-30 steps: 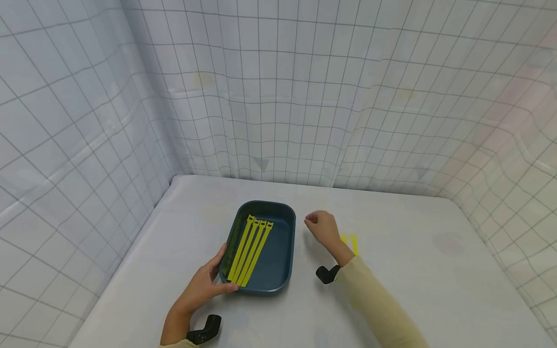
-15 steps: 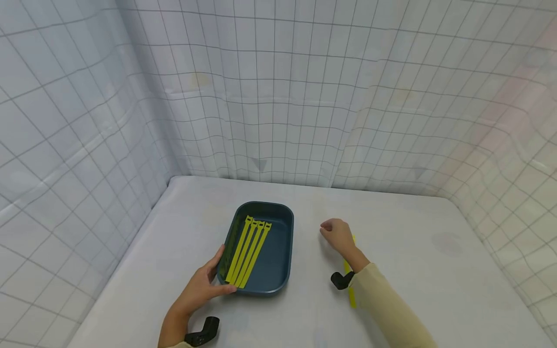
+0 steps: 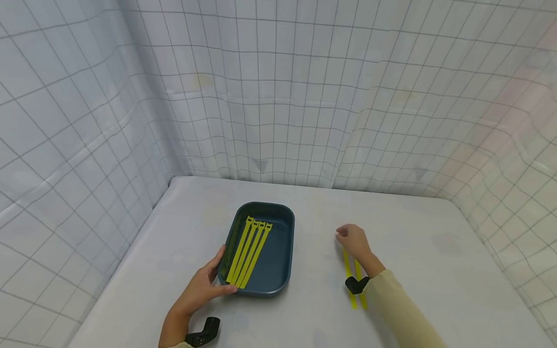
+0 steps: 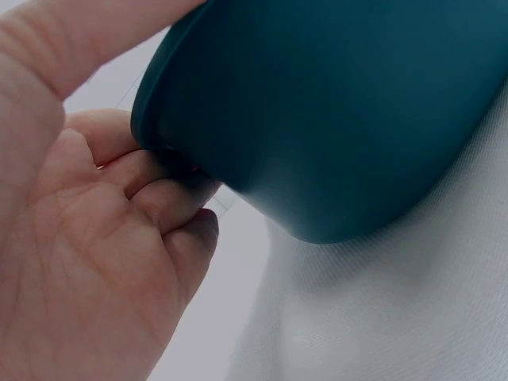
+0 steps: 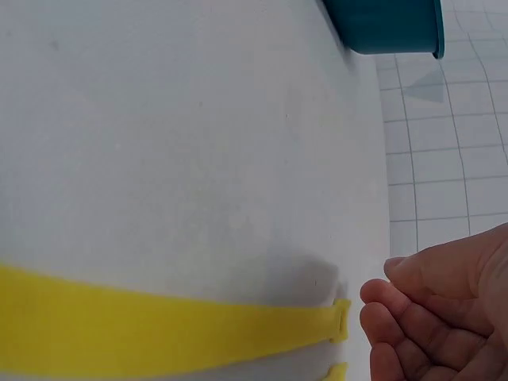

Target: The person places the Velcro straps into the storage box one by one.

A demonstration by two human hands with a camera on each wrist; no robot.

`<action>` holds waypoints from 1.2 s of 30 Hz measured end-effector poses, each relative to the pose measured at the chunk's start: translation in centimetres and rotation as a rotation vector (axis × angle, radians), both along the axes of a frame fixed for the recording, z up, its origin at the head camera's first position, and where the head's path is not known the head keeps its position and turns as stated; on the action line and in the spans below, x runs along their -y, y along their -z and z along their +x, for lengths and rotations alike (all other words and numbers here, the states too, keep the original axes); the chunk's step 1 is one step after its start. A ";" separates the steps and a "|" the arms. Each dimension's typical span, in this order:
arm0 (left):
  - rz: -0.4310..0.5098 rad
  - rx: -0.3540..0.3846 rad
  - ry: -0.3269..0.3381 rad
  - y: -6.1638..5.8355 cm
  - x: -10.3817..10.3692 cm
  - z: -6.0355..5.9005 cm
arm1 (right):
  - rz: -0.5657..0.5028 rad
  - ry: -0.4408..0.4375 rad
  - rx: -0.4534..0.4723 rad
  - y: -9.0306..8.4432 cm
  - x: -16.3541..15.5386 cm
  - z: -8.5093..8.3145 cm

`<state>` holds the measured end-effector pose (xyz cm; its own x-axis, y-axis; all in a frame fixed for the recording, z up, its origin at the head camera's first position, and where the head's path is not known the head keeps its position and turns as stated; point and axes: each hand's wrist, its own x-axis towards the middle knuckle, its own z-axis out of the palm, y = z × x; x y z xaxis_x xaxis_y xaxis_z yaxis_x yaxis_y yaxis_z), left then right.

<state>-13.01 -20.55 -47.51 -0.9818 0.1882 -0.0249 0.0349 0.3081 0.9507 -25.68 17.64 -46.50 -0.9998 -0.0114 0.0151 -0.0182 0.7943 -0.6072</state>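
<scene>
A dark teal tray [image 3: 279,258] lies on the white table with several yellow straps [image 3: 249,251] laid side by side inside it. My left hand [image 3: 197,290] grips the tray's near-left corner, thumb on the rim and fingers curled under the tray's [image 4: 333,111] wall, as the left wrist view shows the left hand [image 4: 95,262]. Two more yellow straps [image 3: 348,266] lie on the table to the tray's right. My right hand [image 3: 353,241] hovers at their far ends, fingers loosely curled and holding nothing. In the right wrist view the right hand [image 5: 432,317] sits just beside a strap's [image 5: 159,325] head.
White grid-patterned cloth walls [image 3: 278,96] close in the table [image 3: 196,227] on the left, back and right. Black wrist mounts [image 3: 202,333] sit on both forearms. The table's left edge runs near the tray.
My right hand has moved right and toward me, from beside the tray to the far ends of the two loose straps. The left hand and tray have stayed put.
</scene>
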 end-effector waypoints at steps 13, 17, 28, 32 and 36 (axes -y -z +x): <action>0.004 0.006 -0.010 0.1 0.0 0.0 | 0.001 -0.034 -0.012 0.0 -2.1 0.3; -0.002 0.007 -0.009 0.0 0.0 0.0 | 0.041 -0.044 0.003 0.2 -2.1 0.1; 0.002 -0.014 0.008 -0.5 -0.2 0.2 | 0.064 -0.024 -0.001 0.4 -2.0 -0.1; 0.006 -0.013 0.004 -0.4 -0.2 0.2 | 0.047 -0.014 -0.002 0.5 -2.1 -0.2; 0.001 -0.019 0.004 -0.3 -0.2 0.1 | 0.045 -0.019 0.011 0.4 -2.1 -0.4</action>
<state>-12.87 -20.38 -47.21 -0.9813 0.1923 -0.0063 0.0541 0.3068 0.9502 -26.04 19.72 -46.90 -0.9995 -0.0309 0.0030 -0.0271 0.8203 -0.5713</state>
